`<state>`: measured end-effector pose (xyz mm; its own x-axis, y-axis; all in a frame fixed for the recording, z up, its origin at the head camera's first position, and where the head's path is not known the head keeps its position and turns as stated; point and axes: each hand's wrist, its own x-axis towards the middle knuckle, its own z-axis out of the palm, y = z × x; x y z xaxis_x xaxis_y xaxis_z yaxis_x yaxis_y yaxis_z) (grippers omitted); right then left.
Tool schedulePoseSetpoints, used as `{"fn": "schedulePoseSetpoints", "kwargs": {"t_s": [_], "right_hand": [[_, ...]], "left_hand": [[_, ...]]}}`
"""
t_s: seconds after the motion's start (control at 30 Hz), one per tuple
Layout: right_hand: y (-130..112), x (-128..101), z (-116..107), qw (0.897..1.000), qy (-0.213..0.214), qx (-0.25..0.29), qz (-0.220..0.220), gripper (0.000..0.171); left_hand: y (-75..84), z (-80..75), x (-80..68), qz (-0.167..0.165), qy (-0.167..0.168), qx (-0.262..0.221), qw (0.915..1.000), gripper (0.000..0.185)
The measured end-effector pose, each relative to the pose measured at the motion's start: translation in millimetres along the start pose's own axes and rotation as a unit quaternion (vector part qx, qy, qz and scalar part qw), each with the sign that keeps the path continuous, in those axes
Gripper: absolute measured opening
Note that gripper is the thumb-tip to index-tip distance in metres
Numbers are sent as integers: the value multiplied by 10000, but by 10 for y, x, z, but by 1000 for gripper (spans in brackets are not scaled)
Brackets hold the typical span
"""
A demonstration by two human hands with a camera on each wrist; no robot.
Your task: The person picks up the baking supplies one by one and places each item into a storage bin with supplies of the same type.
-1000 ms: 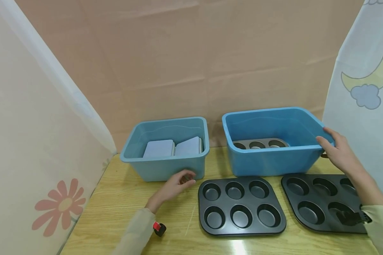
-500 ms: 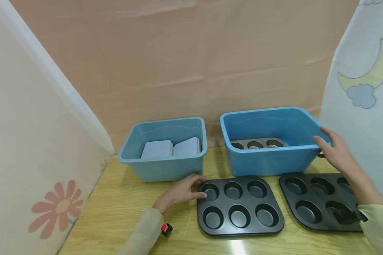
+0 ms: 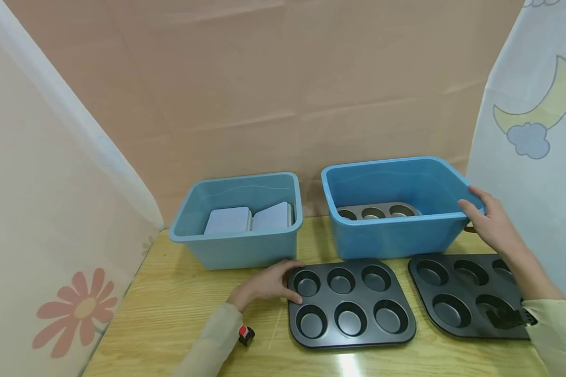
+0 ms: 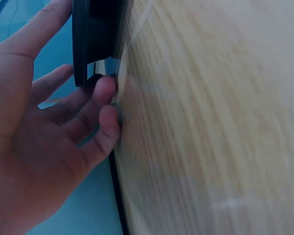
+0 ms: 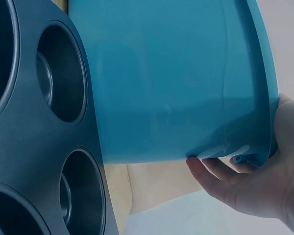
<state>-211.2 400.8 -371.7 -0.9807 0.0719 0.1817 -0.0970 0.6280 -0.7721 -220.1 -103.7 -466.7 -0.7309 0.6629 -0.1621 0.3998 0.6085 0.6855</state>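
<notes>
From the head view, the left hand (image 3: 266,285) has its fingers closed on the left edge of a black muffin tray (image 3: 350,302) lying flat on the desk (image 3: 170,309), thumb over the rim, a grip that looks suited to lifting or sliding it. The right hand (image 3: 489,224) clasps the right rim of the bigger blue bin (image 3: 396,238), probably to steady it; a grey muffin tray (image 3: 377,211) lies inside. A second black tray (image 3: 467,296) sits just beside the first, under the right forearm. The smaller blue bin (image 3: 238,246) to the left holds pale blue-grey pieces (image 3: 247,219). From the left wrist, the fingers (image 4: 105,105) curl under the tray's dark edge (image 4: 90,39) where it meets the desk, thumb on top. From the right wrist, fingers (image 5: 210,169) hook beneath the bin's lip (image 5: 264,98), with the second tray's cups (image 5: 54,122) close below.
</notes>
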Motion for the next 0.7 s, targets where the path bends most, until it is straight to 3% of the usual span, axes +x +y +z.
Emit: {"fn": "schedulePoseSetpoints", "kwargs": {"t_s": [0.43, 0.7], "right_hand": [[-6, -3, 18, 9999, 2, 134, 89, 70], [6, -8, 18, 9999, 41, 99, 81, 70]], "left_hand": [[19, -10, 21, -106, 140, 213, 9996, 89], [50, -47, 17, 170, 188, 265, 9993, 93]]}}
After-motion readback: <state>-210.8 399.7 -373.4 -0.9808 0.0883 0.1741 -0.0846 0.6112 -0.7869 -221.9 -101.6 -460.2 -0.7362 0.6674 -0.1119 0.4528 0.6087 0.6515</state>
